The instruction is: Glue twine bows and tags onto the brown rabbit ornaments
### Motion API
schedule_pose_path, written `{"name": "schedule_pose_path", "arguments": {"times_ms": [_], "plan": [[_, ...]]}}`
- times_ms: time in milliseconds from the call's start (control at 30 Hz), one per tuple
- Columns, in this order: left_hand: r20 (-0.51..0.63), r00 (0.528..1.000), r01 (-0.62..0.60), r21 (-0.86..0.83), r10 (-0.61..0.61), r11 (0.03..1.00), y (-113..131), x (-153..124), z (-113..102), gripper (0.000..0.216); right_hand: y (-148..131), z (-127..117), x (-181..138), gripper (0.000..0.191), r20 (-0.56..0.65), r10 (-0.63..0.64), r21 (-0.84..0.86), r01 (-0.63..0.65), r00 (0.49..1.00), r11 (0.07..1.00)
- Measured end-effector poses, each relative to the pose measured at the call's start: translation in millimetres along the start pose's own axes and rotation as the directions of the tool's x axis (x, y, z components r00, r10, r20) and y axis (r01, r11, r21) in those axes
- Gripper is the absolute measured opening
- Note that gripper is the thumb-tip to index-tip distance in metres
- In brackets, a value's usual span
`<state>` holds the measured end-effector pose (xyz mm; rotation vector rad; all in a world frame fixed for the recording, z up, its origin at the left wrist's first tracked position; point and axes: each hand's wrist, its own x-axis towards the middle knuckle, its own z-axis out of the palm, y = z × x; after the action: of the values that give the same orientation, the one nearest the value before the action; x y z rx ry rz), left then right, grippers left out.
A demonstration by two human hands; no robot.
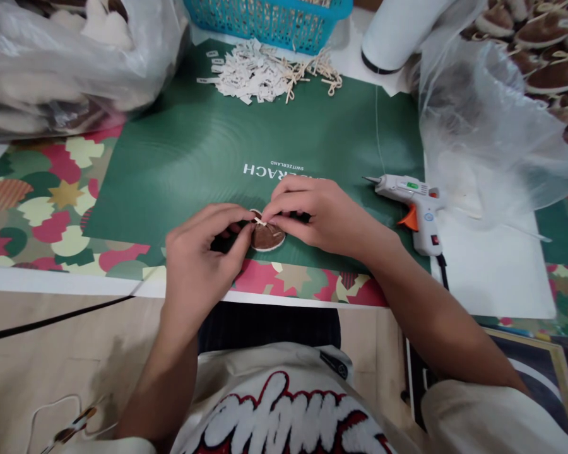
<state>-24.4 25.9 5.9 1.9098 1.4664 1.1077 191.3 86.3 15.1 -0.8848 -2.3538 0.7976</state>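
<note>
A small brown slipper-shaped piece [267, 238] with a pale fuzzy edge lies near the front of the green sheet [170, 170]. My left hand [199, 252] grips its left side between thumb and fingers. From the right, my right hand [319, 214] is pinched at a small cream cord bow [260, 221] on the top of the slipper. Both sets of fingertips meet there and partly cover the bow. Farther off, a heap of white fabric labels [253, 72] lies beside several loose cream bows [312, 69].
A glue gun [414, 195] lies at my right, its nozzle pointing left and its cord running forward. Behind stand a blue basket [274, 25] and a white cylinder [397, 31]. Plastic bags [156, 50] flank the sheet; slippers [549, 31] fill the right one.
</note>
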Motion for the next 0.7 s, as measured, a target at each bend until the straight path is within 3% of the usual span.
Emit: {"name": "schedule_pose_path", "arguments": {"times_ms": [533, 700], "plan": [[-0.014, 1.0, -0.016, 0.048, 0.016, 0.999, -0.2, 0.6, 0.4, 0.011, -2.4, -1.0, -2.5, 0.019, 0.042, 0.001, -0.045, 0.001, 0.999, 0.999], [-0.006, 1.0, 0.008, 0.027, -0.008, 1.0, 0.8, 1.3, 0.8, 0.009, -2.4, -3.5, -2.6, 0.021, 0.023, 0.025, 0.03, -0.025, 0.999, 0.999]]}}
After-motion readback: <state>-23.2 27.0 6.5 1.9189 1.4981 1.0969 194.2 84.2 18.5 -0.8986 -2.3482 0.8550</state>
